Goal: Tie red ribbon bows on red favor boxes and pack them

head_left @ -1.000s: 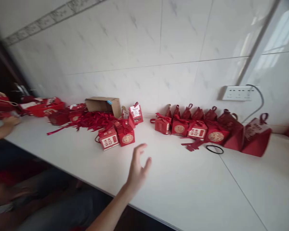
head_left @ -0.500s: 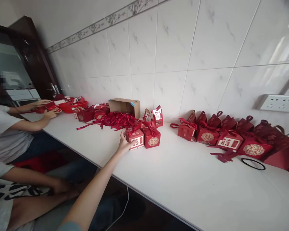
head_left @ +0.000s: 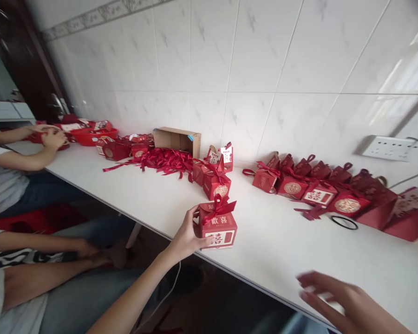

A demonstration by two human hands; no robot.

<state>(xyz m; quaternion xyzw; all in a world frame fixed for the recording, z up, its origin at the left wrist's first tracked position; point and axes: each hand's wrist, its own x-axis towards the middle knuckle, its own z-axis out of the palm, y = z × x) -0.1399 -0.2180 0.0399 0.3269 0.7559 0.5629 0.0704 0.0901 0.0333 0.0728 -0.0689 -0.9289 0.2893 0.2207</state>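
Observation:
A red gift box [head_left: 218,226] with a ribbon bow on top and a white panel of characters is in my left hand [head_left: 188,235]. The thumb lies across its front and the fingers go round its left side, near the table's front edge. My right hand [head_left: 337,297] hovers over the front edge at the lower right, blurred, its fingers apart and nothing in them. Behind the held box stands another bowed red gift box [head_left: 217,184] with a round gold emblem. A heap of dark red ribbons [head_left: 167,161] lies to its left.
A row of red gift boxes [head_left: 320,195] lines the wall at the right, with a black ring [head_left: 344,222] before it. An open cardboard box [head_left: 176,139] and a red basin [head_left: 94,136] stand further left. Two people sit at the left; one handles red boxes.
My left hand has brought the gift box nearer to me and to the right, away from the box beside it. My right hand has come into view. The camera view has shifted.

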